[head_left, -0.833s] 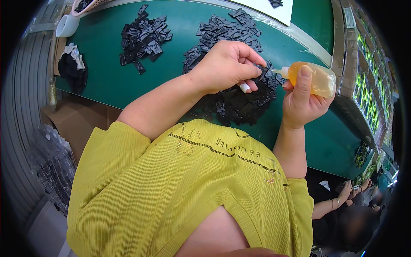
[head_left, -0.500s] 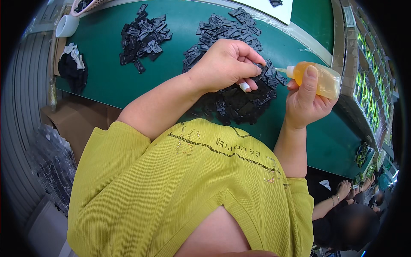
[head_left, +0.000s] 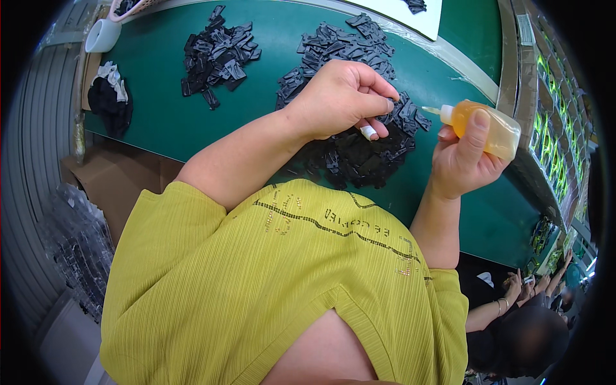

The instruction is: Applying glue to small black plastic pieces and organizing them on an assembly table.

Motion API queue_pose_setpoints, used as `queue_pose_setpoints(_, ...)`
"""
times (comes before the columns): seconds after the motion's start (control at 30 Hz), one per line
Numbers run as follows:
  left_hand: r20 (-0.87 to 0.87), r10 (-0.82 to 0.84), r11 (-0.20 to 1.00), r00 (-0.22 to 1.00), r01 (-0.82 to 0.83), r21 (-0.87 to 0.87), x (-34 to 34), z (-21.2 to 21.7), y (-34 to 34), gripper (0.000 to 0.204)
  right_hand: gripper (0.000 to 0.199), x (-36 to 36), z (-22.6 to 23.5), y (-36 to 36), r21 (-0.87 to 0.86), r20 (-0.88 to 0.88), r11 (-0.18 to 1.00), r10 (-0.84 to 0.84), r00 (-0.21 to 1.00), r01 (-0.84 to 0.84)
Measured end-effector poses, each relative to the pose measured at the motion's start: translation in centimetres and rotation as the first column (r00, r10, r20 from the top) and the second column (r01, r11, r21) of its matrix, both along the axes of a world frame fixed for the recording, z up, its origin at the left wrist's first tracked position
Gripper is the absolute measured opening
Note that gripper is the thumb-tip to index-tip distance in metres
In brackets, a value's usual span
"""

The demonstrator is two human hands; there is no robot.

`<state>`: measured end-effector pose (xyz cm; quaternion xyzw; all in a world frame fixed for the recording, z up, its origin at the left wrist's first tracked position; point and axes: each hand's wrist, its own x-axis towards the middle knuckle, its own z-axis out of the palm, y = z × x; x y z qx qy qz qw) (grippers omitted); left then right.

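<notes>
My left hand point(head_left: 350, 99) is closed in a pinch over the right-hand heap, a white wrap round one fingertip. A dark piece shows at its thumb tip, most likely one of the small black plastic parts, mostly hidden by the fingers. Wrapped in my right hand point(head_left: 471, 151) is a squeeze bottle point(head_left: 494, 131) of amber liquid, its thin nozzle aimed left toward the pinch but apart from it. Grey-black plastic parts point(head_left: 346, 45) are heaped beyond my left hand, and darker parts point(head_left: 369, 157) lie below it, near my shirt.
Another heap of black parts point(head_left: 218, 58) lies farther left on the green table point(head_left: 154, 128). A white roll point(head_left: 102, 36) and dark cloth point(head_left: 109, 106) sit at the left edge. Racks with bright green pieces point(head_left: 548, 122) rise at right; a co-worker's hands point(head_left: 513, 289) show below them.
My right hand has drawn the bottle a little to the right and down, away from my left hand. The left hand has hardly moved. The co-worker's hands have shifted.
</notes>
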<state>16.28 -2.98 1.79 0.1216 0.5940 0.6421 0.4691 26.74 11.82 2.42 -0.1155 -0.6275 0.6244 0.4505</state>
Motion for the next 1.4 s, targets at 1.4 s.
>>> queue_pose_setpoints(1.4, -0.199, 0.309, 0.951, 0.930, -0.299, 0.081, -7.4, -0.2, 1.6, 0.023, 0.015, -0.3, 0.1, 1.0, -0.456, -0.041, 0.886, 0.072, 0.997, -0.083)
